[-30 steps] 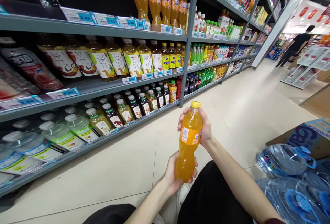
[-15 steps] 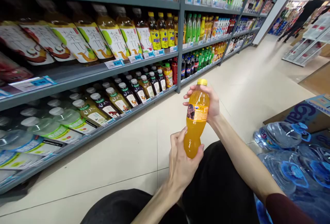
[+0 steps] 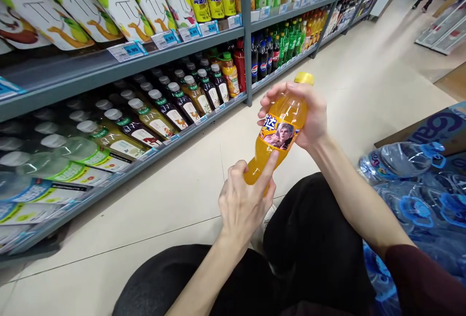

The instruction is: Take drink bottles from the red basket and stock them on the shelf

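Head view: one orange plastic soda bottle with yellow cap (image 3: 278, 131), tilted, label toward camera, probably for reading. Right hand (image 3: 307, 114) wrapped around upper half, fingers closed on it below cap. Left hand (image 3: 243, 202) steadies bottom, fingers loosely curled, index finger lying up along body. Bottle held mid-air over lap, right of grey metal shelf (image 3: 145, 51). Clear water jugs with blue handles (image 3: 407, 160) on floor at right, count unclear.
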The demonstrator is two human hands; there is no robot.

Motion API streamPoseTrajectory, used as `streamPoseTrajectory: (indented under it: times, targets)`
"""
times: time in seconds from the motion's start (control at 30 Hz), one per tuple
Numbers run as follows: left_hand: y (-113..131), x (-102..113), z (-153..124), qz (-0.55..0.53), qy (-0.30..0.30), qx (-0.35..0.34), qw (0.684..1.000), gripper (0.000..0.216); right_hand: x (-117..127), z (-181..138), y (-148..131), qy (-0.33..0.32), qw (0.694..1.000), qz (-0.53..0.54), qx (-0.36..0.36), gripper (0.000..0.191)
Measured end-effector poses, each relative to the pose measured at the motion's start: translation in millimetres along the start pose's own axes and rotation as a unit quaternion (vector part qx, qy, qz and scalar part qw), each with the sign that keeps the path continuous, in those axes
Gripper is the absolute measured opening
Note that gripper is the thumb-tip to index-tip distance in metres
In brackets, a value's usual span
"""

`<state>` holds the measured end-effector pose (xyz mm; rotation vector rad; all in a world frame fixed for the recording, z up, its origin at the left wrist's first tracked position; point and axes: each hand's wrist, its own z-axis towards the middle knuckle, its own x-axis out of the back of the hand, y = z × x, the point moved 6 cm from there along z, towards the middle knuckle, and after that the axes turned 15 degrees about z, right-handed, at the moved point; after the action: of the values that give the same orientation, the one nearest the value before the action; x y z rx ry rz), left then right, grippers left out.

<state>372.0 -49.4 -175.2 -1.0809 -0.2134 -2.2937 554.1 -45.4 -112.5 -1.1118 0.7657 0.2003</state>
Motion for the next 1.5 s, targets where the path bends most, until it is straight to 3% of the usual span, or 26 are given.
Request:
streamPoseTrajectory:
  times: [0.3,0.57,0.87,1.0,1.1,1.17,1.23,1.3,1.37,1.5]
  targets:
    - [0,-4,1,-0.008,-0.029,0.006,1.000,0.083,3,2,1,0.004,1.000,0.013,-0.006,0.028]
    - [0,-6,1,-0.022,-0.039,0.007,0.999,0.087,6,4,4,0.003,0.999,0.032,0.004,0.025]
    - [1,-9,-1,-0.038,-0.054,0.007,0.998,0.089,9,4,5,0.073,0.997,0.028,0.009,0.024]
    - [-1,-14,0,-0.108,-0.103,0.038,0.988,0.090,15,3,6,0.081,0.996,0.035,0.005,0.025]
    - [-6,-23,4,-0.285,-0.189,0.104,0.934,0.105,19,2,7,0.051,0.997,0.048,-0.009,0.023]
    - [-3,-32,5,-0.426,-0.286,0.128,0.849,0.099,16,-1,8,-0.002,0.998,0.051,-0.025,0.023]
    - [3,-36,3,-0.537,-0.374,0.120,0.746,0.074,9,-4,9,-0.061,0.996,0.044,-0.036,0.025]
    - [9,-35,1,-0.608,-0.416,0.102,0.669,0.054,1,-7,10,-0.108,0.993,0.039,-0.037,0.028]
    - [10,-32,1,-0.643,-0.416,0.101,0.635,0.046,-7,-9,11,-0.129,0.990,0.043,-0.039,0.029]
    - [8,-25,1,-0.671,-0.380,0.133,0.622,0.039,-11,-8,15,-0.077,0.995,0.041,-0.049,0.027]
